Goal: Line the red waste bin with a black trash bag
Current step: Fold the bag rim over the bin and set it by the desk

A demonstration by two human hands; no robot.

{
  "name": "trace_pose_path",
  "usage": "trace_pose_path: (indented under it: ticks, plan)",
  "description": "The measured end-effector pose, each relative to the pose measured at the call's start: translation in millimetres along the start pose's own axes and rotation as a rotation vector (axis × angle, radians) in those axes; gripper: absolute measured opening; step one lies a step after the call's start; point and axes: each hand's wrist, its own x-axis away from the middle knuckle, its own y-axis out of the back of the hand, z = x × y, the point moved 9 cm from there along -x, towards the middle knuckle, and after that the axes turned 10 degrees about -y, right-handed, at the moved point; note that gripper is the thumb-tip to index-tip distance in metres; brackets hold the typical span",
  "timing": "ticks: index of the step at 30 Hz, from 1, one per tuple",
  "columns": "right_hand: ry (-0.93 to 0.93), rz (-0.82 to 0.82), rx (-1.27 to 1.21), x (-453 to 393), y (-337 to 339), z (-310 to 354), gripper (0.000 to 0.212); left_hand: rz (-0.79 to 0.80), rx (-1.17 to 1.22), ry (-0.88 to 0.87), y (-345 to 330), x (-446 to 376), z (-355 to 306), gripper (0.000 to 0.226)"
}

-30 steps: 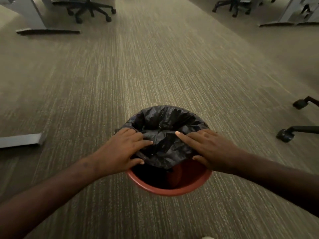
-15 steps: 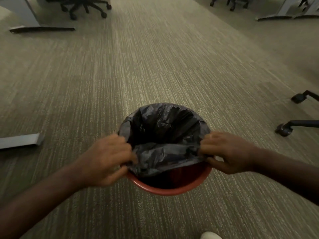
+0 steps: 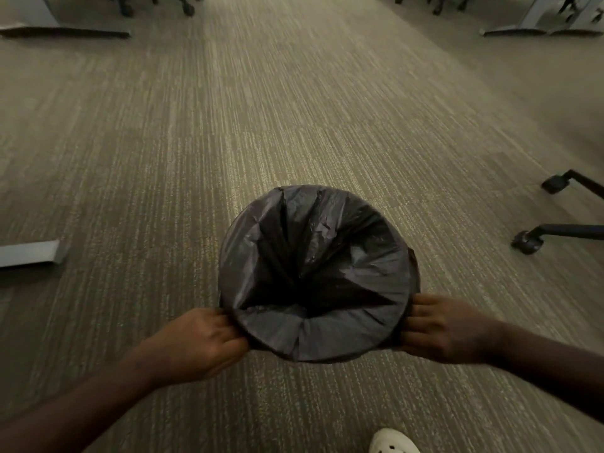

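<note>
A black trash bag (image 3: 317, 273) covers the whole mouth of a waste bin standing on an office carpet (image 3: 294, 109), its plastic folded over the rim on every side that shows. The red of the bin cannot be seen at all from the head camera; only the bag's outer fold and its dark, creased hollow are visible. The lining looks nearly finished. What appears to remain is a last tug to seat the fold evenly, and perhaps pushing the slack plastic down inside, where it bunches in ridges toward the centre.

The person's left hand (image 3: 202, 341) is at the bag's near left edge, fingers curled and closed on the folded plastic. The right hand (image 3: 444, 328) mirrors it at the near right edge, fingers bent around the fold and touching it. Both hands pinch the bag low on its overhang, one on each side, with the bag's opening between them and slightly beyond them. The forearms run back from the bag toward the camera.

Just nearer than the bag, toward the right, the toe of a white shoe (image 3: 392, 443) pokes into the picture. To the right of the bag, well apart from it, stand two black chair casters (image 3: 526, 241). A grey desk foot (image 3: 31, 253) lies to the bag's left, also well apart.
</note>
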Motion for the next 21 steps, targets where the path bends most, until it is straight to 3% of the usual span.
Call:
trace_pose_path:
  ticks: [2,6,8,11,12,14,16,19,21]
  plan:
    - [-0.048,0.036,0.024,0,-12,-11,0.023,0.041,-0.019,0.081,-15,1,12,0.005]
    - [-0.137,0.155,0.068,1,-31,-32,0.029,0.049,0.017,0.25,-20,10,37,0.025]
    - [-0.241,0.075,-0.004,5,-14,-55,0.034,-0.099,0.064,0.385,6,25,47,0.041]
    - [-0.527,-0.124,-0.174,9,37,-105,0.04,-0.499,0.134,0.686,73,60,60,0.045]
    - [-0.566,-0.173,-0.193,3,53,-112,0.035,-0.605,0.138,0.718,92,61,58,0.038]
    - [-0.505,-0.181,-0.224,-29,78,-98,0.025,-0.66,0.173,0.63,116,31,49,0.025]
    - [-0.338,0.023,-0.276,-77,80,-48,0.04,-0.523,0.31,0.451,111,-28,42,0.018]
    - [-0.09,0.407,-0.151,-111,33,28,0.075,0.006,0.58,0.381,32,-107,49,0.023]
    - [-0.086,0.576,-0.072,-111,-3,46,0.076,0.348,0.654,0.399,-33,-134,60,0.028]
